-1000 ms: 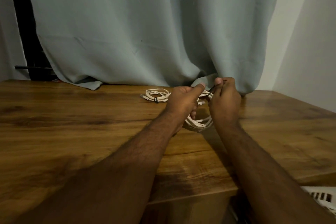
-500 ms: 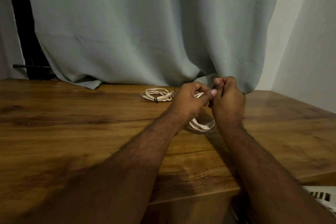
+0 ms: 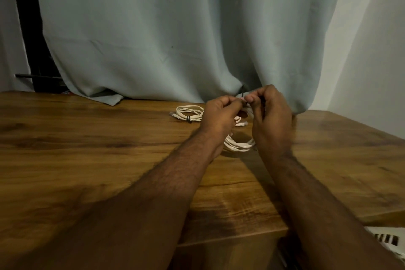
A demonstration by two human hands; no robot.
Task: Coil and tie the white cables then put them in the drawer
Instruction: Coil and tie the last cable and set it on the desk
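A coiled white cable [image 3: 237,145] hangs between my hands just above the wooden table [image 3: 92,144]. My left hand [image 3: 220,119] holds the top of the coil with curled fingers. My right hand [image 3: 270,120] pinches a thin black tie [image 3: 242,95] at the top of the coil, thumb against fingertips. A second white cable coil [image 3: 189,113], bound with a black tie, lies on the table to the left of my hands. No drawer shows plainly.
A grey-green curtain [image 3: 175,35] hangs down onto the table's back edge. A pale wall [image 3: 372,61] stands at the right. A white slotted object [image 3: 388,240] sits below the table's front right edge.
My hands have drawn closer together at the top of the coil. The right hand's thumb and fingers have shifted on the black tie; the coil stays hanging between them.
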